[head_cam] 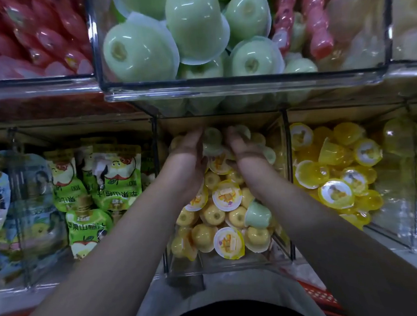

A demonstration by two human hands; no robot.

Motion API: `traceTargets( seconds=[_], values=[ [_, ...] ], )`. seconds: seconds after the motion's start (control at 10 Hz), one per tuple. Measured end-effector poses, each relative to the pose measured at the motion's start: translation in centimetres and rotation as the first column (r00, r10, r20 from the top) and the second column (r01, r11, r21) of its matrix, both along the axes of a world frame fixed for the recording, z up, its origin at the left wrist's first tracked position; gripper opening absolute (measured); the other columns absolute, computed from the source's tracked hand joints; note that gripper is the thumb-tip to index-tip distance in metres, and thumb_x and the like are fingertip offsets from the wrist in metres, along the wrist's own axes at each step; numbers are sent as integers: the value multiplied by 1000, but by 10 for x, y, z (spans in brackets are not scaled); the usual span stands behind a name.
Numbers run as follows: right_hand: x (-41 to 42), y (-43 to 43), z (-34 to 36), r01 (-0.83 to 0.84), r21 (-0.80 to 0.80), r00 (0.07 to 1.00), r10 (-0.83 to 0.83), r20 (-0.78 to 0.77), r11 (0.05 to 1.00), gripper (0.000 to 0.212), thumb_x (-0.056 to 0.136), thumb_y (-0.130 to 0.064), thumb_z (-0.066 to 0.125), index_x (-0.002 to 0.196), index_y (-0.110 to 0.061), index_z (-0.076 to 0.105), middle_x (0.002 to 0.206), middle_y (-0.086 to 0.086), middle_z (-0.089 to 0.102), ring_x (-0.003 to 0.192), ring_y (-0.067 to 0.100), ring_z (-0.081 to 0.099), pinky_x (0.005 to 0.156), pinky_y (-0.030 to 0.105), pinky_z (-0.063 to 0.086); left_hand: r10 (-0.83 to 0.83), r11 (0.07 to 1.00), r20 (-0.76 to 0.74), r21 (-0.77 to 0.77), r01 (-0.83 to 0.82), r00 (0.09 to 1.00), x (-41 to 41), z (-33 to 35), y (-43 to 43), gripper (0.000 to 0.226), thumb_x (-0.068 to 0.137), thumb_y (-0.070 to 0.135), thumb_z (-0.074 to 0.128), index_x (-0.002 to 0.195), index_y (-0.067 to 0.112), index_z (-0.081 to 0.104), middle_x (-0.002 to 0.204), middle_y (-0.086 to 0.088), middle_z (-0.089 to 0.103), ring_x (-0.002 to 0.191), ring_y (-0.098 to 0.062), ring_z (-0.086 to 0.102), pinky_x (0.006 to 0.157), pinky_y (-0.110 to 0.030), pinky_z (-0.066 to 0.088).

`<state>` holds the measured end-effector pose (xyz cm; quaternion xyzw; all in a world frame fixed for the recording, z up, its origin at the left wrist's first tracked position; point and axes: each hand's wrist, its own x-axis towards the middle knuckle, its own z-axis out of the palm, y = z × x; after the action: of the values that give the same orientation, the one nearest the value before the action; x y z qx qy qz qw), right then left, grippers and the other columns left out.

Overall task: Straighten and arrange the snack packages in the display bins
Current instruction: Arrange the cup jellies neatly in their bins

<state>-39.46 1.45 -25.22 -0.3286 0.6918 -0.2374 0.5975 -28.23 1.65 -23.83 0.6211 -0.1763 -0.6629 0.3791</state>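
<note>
Jelly cups [225, 198], the yellow ones with fruit-print lids, fill the middle clear bin [232, 264] on the lower row. They're heaped every which way, some lid up, some dome up.

Both arms are deep in it. The left hand [188, 154] is at the back of the bin, its fingers [196, 136] curled round a pale green cup [211, 140]. The right hand [242, 151] sits just beside it, fingers curled on a second green cup [243, 131], though the shadow under the shelf above blurs the exact hold.

This reads as the sorting step: greens coming out of the yellow bin. Their home looks plain enough, the upper bin [223, 84] directly overhead, piled with matching green jelly cups [196, 32]. 1 stray green cup [257, 214] lies tipped among the yellows near the front, under the right forearm.

The next move calls for drawing both hands back and out beneath the upper bin's lip without sweeping any yellows over the front wall. Then it's up and over to drop the 2 greens in, and back for the stray.

Apple-drink pouches [102, 178] stand in the bin to the left, and clear yellow cups [336, 175] fill the one to the right.
</note>
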Motion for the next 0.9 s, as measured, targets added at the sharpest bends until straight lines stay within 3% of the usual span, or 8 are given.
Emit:
traceTargets(
  seconds=[0.2, 0.3, 0.4, 0.5, 0.6, 0.7, 0.8, 0.9],
  values=[
    [6, -12, -4, -123, -10, 991, 123, -53, 992, 43, 101, -50, 39, 137, -29, 53, 145, 7, 51, 131, 31, 48, 110, 48, 40, 31, 998, -62, 65, -27, 998, 0, -3, -1, 24, 105, 29, 38, 102, 20, 60, 70, 11, 74, 61, 1, 69, 48, -14, 50],
    [7, -6, -6, -109, -41, 994, 110, 4, 993, 43, 91, -45, 56, 131, -31, 55, 138, 3, 57, 123, 27, 55, 105, 49, 45, -2, 999, -47, 48, 4, 999, 1, -5, 2, 24, 105, 29, 38, 99, 21, 60, 68, 13, 73, 60, 2, 68, 47, -13, 49],
    [4, 5, -10, -94, -86, 995, 96, 27, 992, 60, 87, -12, 63, 143, -25, 48, 135, 0, 59, 120, 21, 58, 103, 38, 49, -102, 994, 15, -21, 103, 995, 0, 0, 10, 25, 105, 30, 36, 109, 21, 59, 79, 15, 75, 70, 4, 69, 56, -12, 51],
    [-2, 14, -10, -83, -118, 996, 87, 25, 990, 66, 87, 2, 63, 145, -24, 45, 122, -4, 59, 107, 10, 58, 79, 5, 48, -141, 989, -2, 40, 141, 990, 2, 15, 19, 37, 107, 27, 33, 135, 11, 50, 129, 1, 64, 112, -8, 62, 80, -12, 47],
    [-4, 22, -9, -76, -152, 997, 75, -14, 985, 67, 85, 4, 65, 145, -21, 45, 120, -3, 58, 104, 10, 58, 73, 1, 45, -185, 983, -35, 4, 186, 982, 4, 20, 30, 45, 107, 30, 32, 147, 11, 39, 153, -2, 41, 139, -16, 39, 91, -15, 38],
    [-1, 31, -8, -149, -190, 980, 120, -156, 970, 69, 77, -9, 71, 141, -20, 49, 125, 13, 62, 111, 22, 62, 88, 18, 51, -252, 968, -3, 15, 252, 968, 6, 16, 43, 43, 108, 24, 31, 147, 6, 37, 145, 3, 42, 131, -14, 41, 72, -2, 45],
    [0, 42, -11, -328, -173, 885, 238, -401, 929, 68, 73, -13, 73, 138, -20, 53, 133, 16, 51, 117, 29, 57, 99, 24, 43, -291, 957, -32, 9, 291, 956, 9, 12, 55, 45, 108, 27, 32, 146, 4, 39, 151, -8, 42, 131, -19, 45, 73, -5, 47],
    [0, 55, -15, -462, -118, 753, 319, -576, 879, 52, 79, -14, 72, 129, -18, 59, 129, 16, 53, 111, 32, 58, 80, 23, 38, -296, 953, -134, 29, 302, 946, 10, 13, 70, 46, 107, 38, 28, 143, 14, 44, 138, 3, 55, 133, -14, 47, 94, -17, 42]
  ],
)
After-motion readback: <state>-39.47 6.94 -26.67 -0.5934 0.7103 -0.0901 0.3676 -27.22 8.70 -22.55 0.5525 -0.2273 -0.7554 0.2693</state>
